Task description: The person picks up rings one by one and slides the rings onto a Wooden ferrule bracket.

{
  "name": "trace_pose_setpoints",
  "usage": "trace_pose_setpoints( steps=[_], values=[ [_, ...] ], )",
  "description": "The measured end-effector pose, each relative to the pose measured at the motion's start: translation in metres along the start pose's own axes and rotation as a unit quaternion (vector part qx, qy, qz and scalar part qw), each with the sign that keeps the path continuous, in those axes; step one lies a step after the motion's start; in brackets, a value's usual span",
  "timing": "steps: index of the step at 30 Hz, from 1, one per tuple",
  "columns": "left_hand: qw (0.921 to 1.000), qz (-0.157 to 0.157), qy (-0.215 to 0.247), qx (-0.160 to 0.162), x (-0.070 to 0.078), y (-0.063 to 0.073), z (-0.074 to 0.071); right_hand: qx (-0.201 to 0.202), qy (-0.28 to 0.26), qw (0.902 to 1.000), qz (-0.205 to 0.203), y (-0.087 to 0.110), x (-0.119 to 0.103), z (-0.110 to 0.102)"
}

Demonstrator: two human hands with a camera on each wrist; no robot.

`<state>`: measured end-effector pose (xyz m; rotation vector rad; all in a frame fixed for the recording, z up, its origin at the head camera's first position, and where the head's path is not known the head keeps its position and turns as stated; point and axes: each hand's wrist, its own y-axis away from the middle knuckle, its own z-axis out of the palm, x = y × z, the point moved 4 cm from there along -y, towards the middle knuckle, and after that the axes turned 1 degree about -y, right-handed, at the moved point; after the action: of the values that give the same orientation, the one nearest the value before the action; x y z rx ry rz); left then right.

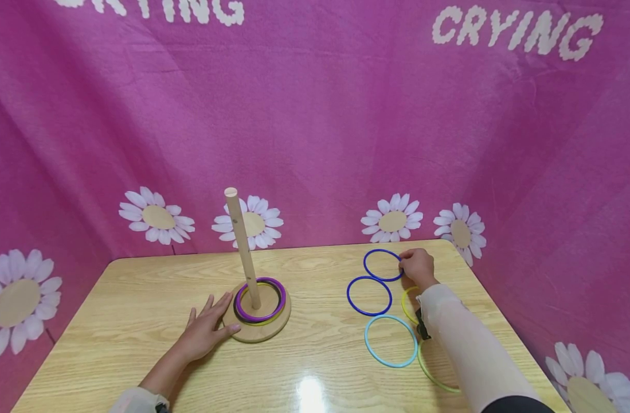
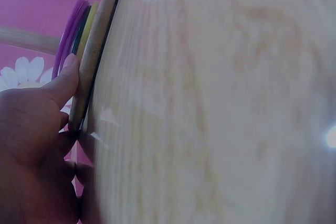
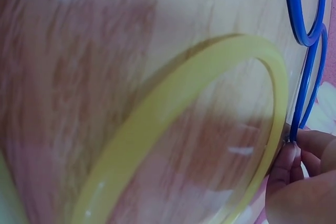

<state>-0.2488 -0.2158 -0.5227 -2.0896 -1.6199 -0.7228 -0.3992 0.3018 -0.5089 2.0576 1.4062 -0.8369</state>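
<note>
My left hand rests at the left rim of a round wooden base, its fingers spread and the thumb over the edge. A wooden post rises from this base. Around its foot lie a purple ring, a dark ring and a yellow ring, stacked together. At the far right of the table my right hand pinches the right side of a blue ring between thumb and fingers. In the right wrist view the pinched blue ring appears beyond a large yellow ring.
Nearer on the wooden table lie a second blue ring and a light-blue ring. My right forearm partly covers a yellow ring and a yellow-green ring. A pink flowered cloth hangs behind the table.
</note>
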Motion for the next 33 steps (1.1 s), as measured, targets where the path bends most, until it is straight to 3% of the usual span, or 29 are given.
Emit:
trace_pose_setpoints(
  steps=[24,33],
  values=[
    [0.9999,-0.009,0.009,-0.007,-0.001,-0.001,0.001,0.017,-0.029,0.9994,-0.007,-0.006,-0.007,-0.001],
    [0.9999,-0.008,0.006,-0.007,0.0,0.0,-0.001,0.023,-0.028,0.9981,-0.051,-0.005,-0.021,-0.001]
  ],
)
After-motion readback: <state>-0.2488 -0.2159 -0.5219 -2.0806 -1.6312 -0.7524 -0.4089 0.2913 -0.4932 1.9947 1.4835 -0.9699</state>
